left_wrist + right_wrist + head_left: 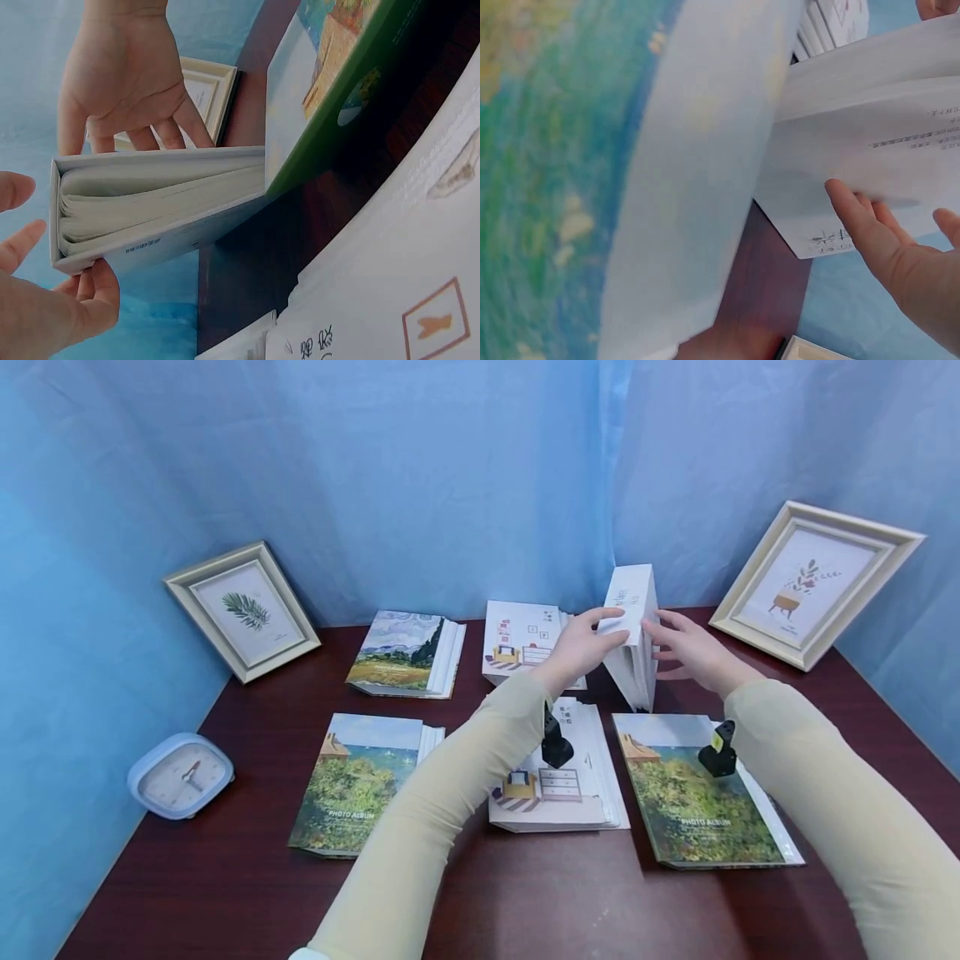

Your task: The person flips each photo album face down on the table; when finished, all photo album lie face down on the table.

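A white photo album (633,610) stands upright on its edge at the back middle of the dark red table (525,902). My left hand (588,647) grips its near top corner, fingers over the front cover. In the left wrist view the album (157,202) shows its thick page block, with my left hand (45,300) round its spine end. My right hand (690,652) lies with straight fingers against the other cover. The right wrist view shows the right hand (900,255) flat on the album's printed back (877,150). In the left wrist view the right hand (124,75) is beyond the album.
Flat on the table lie a landscape album (697,802) under my right forearm, a white album (558,785), another landscape album (356,781), a painted-field album (401,652) and a white one (521,639). Picture frames (243,610) (813,581) lean on the blue curtain. A clock (180,774) stands left.
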`<state>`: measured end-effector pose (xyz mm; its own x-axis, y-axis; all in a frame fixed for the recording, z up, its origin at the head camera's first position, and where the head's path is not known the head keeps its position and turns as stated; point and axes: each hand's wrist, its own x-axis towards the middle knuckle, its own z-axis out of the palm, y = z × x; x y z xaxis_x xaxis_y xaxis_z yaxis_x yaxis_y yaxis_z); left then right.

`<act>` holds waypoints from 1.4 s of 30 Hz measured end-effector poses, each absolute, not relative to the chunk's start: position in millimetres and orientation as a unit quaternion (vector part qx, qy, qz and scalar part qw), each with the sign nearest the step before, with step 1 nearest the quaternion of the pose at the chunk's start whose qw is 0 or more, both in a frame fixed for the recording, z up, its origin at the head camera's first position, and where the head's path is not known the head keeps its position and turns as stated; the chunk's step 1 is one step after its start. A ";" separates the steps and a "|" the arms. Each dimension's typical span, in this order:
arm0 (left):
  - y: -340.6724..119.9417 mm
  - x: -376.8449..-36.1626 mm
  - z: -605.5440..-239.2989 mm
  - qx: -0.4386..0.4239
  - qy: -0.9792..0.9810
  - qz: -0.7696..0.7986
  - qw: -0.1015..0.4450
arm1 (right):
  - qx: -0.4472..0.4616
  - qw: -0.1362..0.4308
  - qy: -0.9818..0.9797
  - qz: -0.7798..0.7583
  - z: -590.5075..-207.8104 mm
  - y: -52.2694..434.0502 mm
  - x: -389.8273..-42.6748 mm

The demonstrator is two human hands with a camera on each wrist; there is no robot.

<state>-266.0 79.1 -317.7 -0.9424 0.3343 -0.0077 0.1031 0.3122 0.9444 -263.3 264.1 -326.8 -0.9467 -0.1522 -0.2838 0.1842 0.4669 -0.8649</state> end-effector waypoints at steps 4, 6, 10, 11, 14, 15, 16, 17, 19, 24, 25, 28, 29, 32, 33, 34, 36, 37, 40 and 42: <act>83.0 -264.0 -317.0 0.162 0.811 0.554 0.090 | 0.011 0.167 0.838 -0.520 -321.5 266.8 -263.3; 84.8 -263.0 -316.5 0.176 0.813 0.549 0.088 | 0.014 0.168 0.832 -0.528 -319.9 268.5 -263.2; 87.5 -260.9 -316.8 0.195 0.815 0.538 0.090 | 0.016 0.168 0.823 -0.542 -318.7 272.4 -262.3; 88.1 -260.6 -317.5 0.198 0.816 0.536 0.091 | 0.014 0.168 0.823 -0.542 -318.6 273.1 -262.0; 89.3 -260.1 -321.0 0.199 0.815 0.536 0.093 | 0.007 0.166 0.824 -0.542 -318.5 275.0 -260.7; 89.6 -260.1 -322.6 0.199 0.815 0.536 0.094 | 0.006 0.166 0.825 -0.540 -318.5 275.4 -260.2; 89.8 -260.2 -324.4 0.199 0.813 0.539 0.097 | 0.004 0.165 0.826 -0.540 -318.5 276.0 -259.8; 90.0 -260.4 -326.1 0.200 0.809 0.544 0.101 | 0.002 0.164 0.825 -0.541 -318.3 276.6 -259.2; 90.1 -260.8 -329.2 0.206 0.798 0.555 0.110 | 0.001 0.161 0.825 -0.542 -317.4 277.8 -257.7; 89.7 -261.1 -333.9 0.239 0.780 0.563 0.130 | -0.001 0.158 0.816 -0.556 -315.8 284.3 -253.2; 89.9 -260.9 -334.3 0.247 0.783 0.556 0.129 | -0.001 0.158 0.812 -0.561 -315.7 285.8 -252.4; 90.9 -260.8 -336.1 0.275 0.794 0.528 0.123 | -0.001 0.158 0.805 -0.572 -315.5 290.2 -250.2; 91.5 -260.8 -336.8 0.282 0.796 0.521 0.122 | -0.003 0.159 0.804 -0.573 -315.6 291.5 -249.6; 93.1 -260.7 -339.2 0.296 0.805 0.499 0.121 | -0.004 0.158 0.804 -0.573 -315.5 295.2 -249.1; 93.6 -260.7 -340.2 0.300 0.807 0.494 0.122 | -0.004 0.158 0.805 -0.572 -315.5 296.4 -249.3; 94.1 -260.5 -340.9 0.303 0.809 0.488 0.122 | -0.005 0.159 0.804 -0.572 -315.4 297.4 -249.3; 94.9 -260.1 -342.5 0.306 0.814 0.478 0.125 | -0.006 0.164 0.803 -0.573 -315.1 299.4 -249.5; 95.2 -260.1 -343.4 0.307 0.814 0.477 0.127 | -0.008 0.166 0.802 -0.574 -314.9 300.2 -249.6; 95.7 -259.5 -345.5 0.307 0.814 0.475 0.134 | -0.009 0.173 0.793 -0.584 -313.9 301.8 -249.4; 95.7 -259.0 -346.5 0.303 0.815 0.473 0.139 | -0.013 0.178 0.785 -0.593 -313.2 302.8 -249.7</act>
